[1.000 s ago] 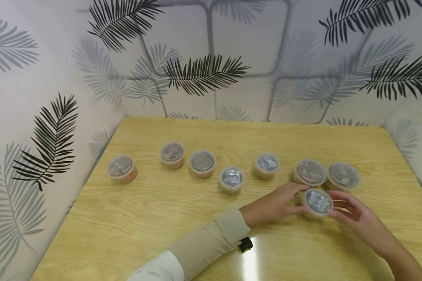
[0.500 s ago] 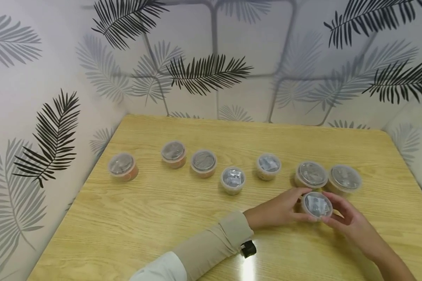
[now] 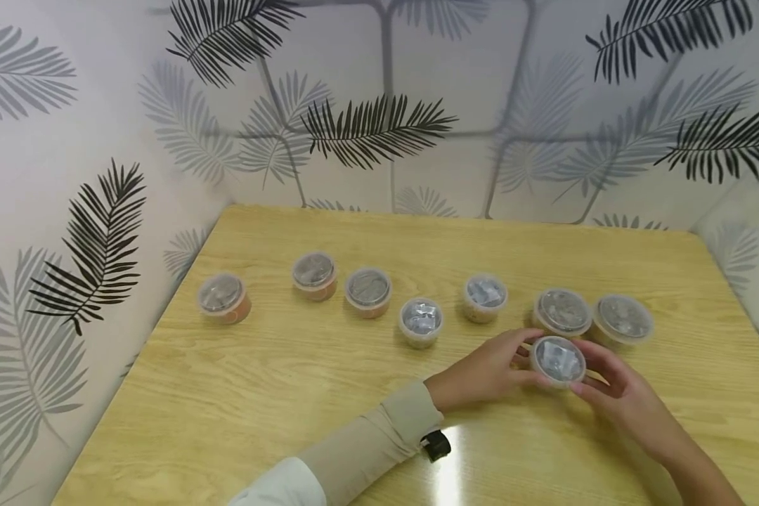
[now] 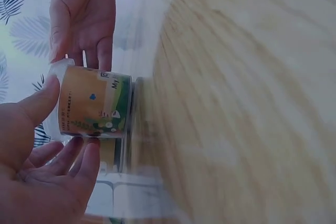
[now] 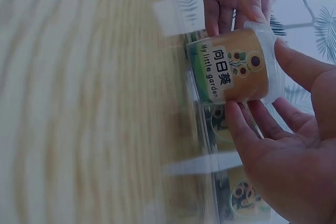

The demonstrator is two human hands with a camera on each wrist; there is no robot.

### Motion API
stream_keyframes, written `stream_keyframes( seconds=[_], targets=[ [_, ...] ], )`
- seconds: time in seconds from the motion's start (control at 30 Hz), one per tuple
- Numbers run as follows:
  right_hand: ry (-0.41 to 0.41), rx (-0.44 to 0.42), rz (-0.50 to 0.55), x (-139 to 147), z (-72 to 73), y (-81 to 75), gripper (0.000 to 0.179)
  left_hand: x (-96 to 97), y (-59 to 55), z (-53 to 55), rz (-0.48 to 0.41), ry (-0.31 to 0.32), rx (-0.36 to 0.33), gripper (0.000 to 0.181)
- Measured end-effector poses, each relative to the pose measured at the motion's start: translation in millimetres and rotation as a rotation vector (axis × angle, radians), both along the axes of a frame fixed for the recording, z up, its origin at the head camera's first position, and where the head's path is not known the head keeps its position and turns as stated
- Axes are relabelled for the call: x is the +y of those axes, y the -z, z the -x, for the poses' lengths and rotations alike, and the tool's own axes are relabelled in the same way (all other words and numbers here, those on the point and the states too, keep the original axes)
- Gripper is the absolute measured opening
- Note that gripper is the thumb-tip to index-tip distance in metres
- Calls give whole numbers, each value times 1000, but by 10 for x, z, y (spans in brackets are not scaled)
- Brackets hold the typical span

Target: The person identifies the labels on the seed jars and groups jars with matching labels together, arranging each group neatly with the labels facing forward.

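A small round plastic tub with a clear lid and a silver-grey packet under it stands between both hands at the right of the table. Its orange-and-green label reads "My little garden" and shows sunflowers on the side seen from the right wrist. My left hand grips it from the left, thumb at the lid and fingers round the far side. From the right, my right hand holds it, with the thumb at the lid edge. In the left wrist view, the tub's base is close over the table.
Just behind the held tub, two wider lidded tubs, one left and one right, stand side by side. Two small tubs, one nearer and one farther, stand left of them. Several orange-sided tubs stand farther left. A patterned wall backs the table.
Both hands have shifted a little to the left with the tub between them. The right fingers sit closer round it than a second ago. The other tubs stay in place.
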State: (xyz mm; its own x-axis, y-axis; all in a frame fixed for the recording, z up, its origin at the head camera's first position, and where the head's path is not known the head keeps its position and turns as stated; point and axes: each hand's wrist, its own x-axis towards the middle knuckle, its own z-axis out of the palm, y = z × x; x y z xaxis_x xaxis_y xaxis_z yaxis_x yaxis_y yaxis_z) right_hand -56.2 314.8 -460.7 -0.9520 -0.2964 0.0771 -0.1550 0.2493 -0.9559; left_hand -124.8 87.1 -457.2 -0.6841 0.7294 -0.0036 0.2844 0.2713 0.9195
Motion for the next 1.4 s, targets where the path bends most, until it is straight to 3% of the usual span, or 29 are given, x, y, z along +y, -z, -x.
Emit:
stream_keyframes(
  seconds=[0.3, 0.47, 0.7, 1.07, 1.2, 1.4],
  targets=[
    [32, 43, 89, -280, 105, -117, 54, -285, -109, -40, -119, -73, -25, 63],
    [47, 39, 84, -476, 167, -153, 58, -391, -146, -52, -150, -106, -19, 63],
    [19, 49, 74, -695, 250, -124, 61, -500, -86, -35, -162, -141, 56, 68],
    [-7, 38, 74, -943, 367, -77, 57, -687, 8, -130, -159, -251, -15, 70],
    [-8, 20, 71, -969, 397, -14, 57, -711, 55, -195, -112, -302, -43, 69],
    [-12, -2, 63, -1015, 445, 18, 60, -733, 70, -252, -69, -338, 7, 69]
  ],
)
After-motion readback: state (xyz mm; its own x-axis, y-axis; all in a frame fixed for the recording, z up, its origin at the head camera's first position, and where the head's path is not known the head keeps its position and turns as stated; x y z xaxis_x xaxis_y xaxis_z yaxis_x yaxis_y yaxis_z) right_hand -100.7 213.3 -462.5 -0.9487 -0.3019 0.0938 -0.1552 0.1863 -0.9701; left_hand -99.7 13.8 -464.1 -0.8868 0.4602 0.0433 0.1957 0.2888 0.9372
